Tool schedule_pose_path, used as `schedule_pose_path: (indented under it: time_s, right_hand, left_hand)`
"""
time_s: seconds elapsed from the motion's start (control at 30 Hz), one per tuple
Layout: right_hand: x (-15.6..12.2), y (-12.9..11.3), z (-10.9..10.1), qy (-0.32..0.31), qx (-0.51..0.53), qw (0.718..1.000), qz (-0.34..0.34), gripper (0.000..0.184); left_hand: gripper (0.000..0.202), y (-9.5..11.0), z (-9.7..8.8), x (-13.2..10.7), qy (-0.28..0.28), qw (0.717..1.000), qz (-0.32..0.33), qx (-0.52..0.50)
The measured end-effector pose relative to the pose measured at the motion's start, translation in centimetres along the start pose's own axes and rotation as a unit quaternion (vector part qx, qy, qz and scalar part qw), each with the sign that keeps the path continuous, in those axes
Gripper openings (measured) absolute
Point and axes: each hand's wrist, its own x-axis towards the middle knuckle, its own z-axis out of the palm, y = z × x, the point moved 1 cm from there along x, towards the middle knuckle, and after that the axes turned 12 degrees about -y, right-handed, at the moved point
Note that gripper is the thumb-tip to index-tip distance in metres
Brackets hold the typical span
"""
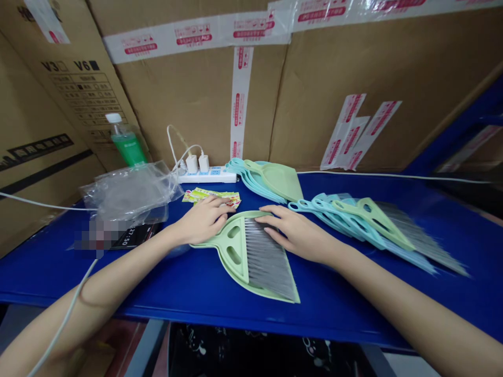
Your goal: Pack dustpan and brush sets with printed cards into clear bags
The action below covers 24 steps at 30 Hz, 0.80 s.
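Note:
A light green dustpan (232,273) lies on the blue table with a matching green hand brush (237,246) nested on it, its grey bristles pointing right. My right hand (294,230) rests over the upper edge of the bristles and pan, fingers spread. Beside the handle end, my left hand (206,217) reaches over several yellow-green printed cards (200,193). Its fingers are stretched out and touch the cards, while the thumb lies close to the pan's upper rim. Part of the cards is hidden under that hand.
Blue and green dustpans (281,180) are stacked behind, and more brushes (353,220) lie to the right. A white power strip (210,174) with plugged chargers stands at the back. Left are clear plastic bags (133,191), a green bottle (129,146) and a phone (135,235). Cardboard boxes (196,94) wall the back.

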Motion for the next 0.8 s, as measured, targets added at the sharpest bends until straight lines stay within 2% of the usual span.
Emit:
schedule_pose_path:
  time_s: [0.17,0.57,0.8]
  right_hand:
    - [0.06,-0.04,-0.02,0.001,-0.009,1.0,-0.002,0.031]
    - [0.03,0.0,-0.11,-0.004,-0.022,1.0,-0.01,0.032]
    - [-0.02,-0.06,-0.25,-0.01,-0.026,1.0,-0.006,0.033]
  left_hand:
    - [0.047,-0.12,0.35,0.16,-0.05,0.999,0.017,-0.003]
    - [0.041,0.47,0.18,-0.06,-0.015,1.0,0.007,0.012]
    - [0.04,0.64,-0.02,-0.31,0.018,0.999,-0.026,0.023]
